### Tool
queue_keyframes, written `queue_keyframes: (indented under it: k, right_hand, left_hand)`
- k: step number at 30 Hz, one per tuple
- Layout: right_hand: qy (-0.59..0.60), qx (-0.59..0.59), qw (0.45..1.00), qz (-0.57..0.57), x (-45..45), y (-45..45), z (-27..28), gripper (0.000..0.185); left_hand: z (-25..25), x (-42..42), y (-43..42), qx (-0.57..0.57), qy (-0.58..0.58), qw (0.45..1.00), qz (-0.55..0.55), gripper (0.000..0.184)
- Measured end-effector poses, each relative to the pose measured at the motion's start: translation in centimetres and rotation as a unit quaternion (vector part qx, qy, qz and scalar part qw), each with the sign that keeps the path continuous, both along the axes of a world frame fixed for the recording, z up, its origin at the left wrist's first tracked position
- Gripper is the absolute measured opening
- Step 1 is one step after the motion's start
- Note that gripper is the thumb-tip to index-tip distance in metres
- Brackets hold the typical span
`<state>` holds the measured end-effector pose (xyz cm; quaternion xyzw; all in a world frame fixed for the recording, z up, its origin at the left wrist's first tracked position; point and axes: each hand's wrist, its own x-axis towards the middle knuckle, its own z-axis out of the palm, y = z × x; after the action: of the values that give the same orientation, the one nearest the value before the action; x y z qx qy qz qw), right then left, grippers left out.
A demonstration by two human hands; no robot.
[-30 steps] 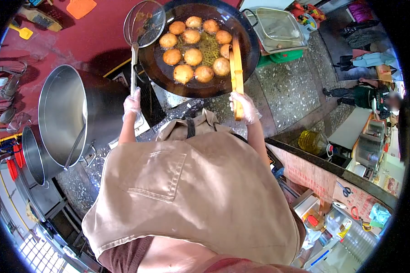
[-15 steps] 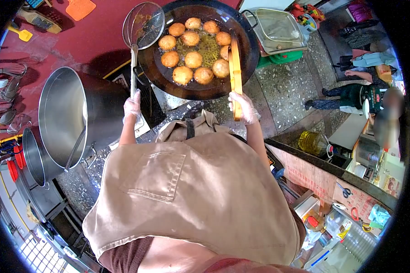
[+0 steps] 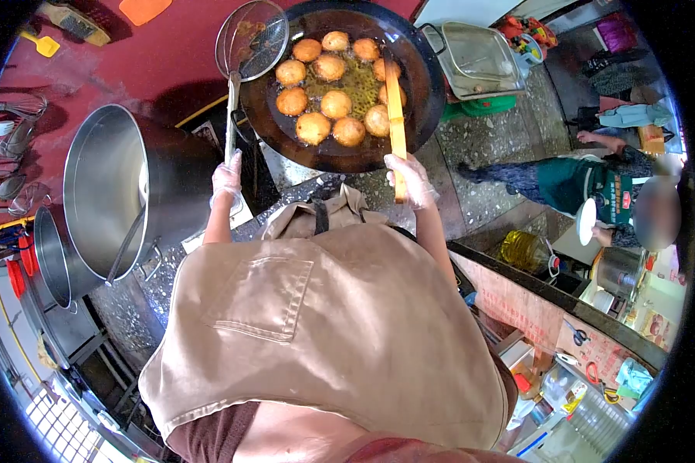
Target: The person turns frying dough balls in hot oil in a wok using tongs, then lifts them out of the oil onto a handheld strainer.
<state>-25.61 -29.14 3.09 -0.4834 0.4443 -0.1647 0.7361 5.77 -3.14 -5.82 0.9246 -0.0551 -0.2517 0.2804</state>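
Observation:
In a plastic glove, my left hand (image 3: 226, 177) is closed around the handle of a wire mesh strainer (image 3: 252, 40), whose bowl sits over the wok's left rim. My right hand (image 3: 413, 181), gloved too, grips long wooden tongs (image 3: 396, 127). Their far ends reach over the right side of the big dark wok (image 3: 282, 150), right by the fried balls there. Several golden-brown fried dough balls (image 3: 336, 103) lie in bubbling oil. The tongs partly cover one or two of them; whether they pinch one I cannot tell.
A tall steel pot (image 3: 104, 193) stands left of my left arm, with a ladle handle (image 3: 127, 243) in it. Right of the wok is a rectangular tray (image 3: 479, 58). A co-worker (image 3: 587, 185) carries a white plate (image 3: 586, 221) at the right, near an oil jug (image 3: 523, 251).
The tongs' far ends have swung slightly left over the balls at the wok's right side. The strainer stays over the left rim. The co-worker at the right has come nearer.

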Motion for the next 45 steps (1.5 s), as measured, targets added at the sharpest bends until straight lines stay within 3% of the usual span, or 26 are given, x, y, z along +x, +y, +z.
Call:
queue_keyframes:
  k: [8,10,17,20,21,22,24,30,36,45]
  right_hand:
    - [0.009,-0.014,1.0,-0.007,0.3,-0.5,-0.4,0.031]
    - [0.009,-0.021,1.0,0.001,0.4,-0.7,-0.2,0.031]
    - [0.018,-0.039,0.999,-0.016,0.8,-0.9,0.0,0.031]
    - [0.054,-0.123,0.991,-0.018,1.2,-1.1,0.0,0.045]
    - [0.235,-0.266,0.935,0.03,1.7,-1.4,1.3,0.056]
    - [0.402,-0.392,0.824,0.076,2.2,-1.8,2.6,0.068]
    - [0.445,-0.45,0.767,0.111,3.0,-3.1,3.0,0.089]
    - [0.547,-0.476,0.66,0.196,7.4,-7.3,3.8,0.098]
    - [0.591,-0.477,0.608,0.231,10.8,-9.9,3.9,0.091]
    - [0.612,-0.443,0.597,0.271,13.1,-10.1,4.6,0.093]
  left_hand:
    - [0.9,-0.4,-0.4,-0.006,0.045,0.999,0.003,0.079]
    - [-0.1,-0.2,-0.2,0.001,-0.014,1.0,-0.006,0.077]
    - [-1.0,-0.1,-0.1,-0.017,-0.017,1.0,0.009,0.073]
    - [1.6,-1.0,-0.7,-0.028,0.021,0.999,0.017,0.073]
    - [2.0,-1.3,-0.8,-0.038,0.028,0.999,0.025,0.073]
    - [2.2,-1.4,-0.8,-0.048,0.035,0.998,0.032,0.073]
    - [2.0,-1.2,-0.7,-0.04,0.023,0.999,0.024,0.074]
    - [0.1,-0.3,-0.1,-0.005,-0.02,1.0,-0.001,0.08]
    - [1.7,-0.8,-0.3,-0.003,-0.01,1.0,0.003,0.078]
    - [1.5,-0.7,-0.2,0.012,0.005,1.0,0.004,0.071]
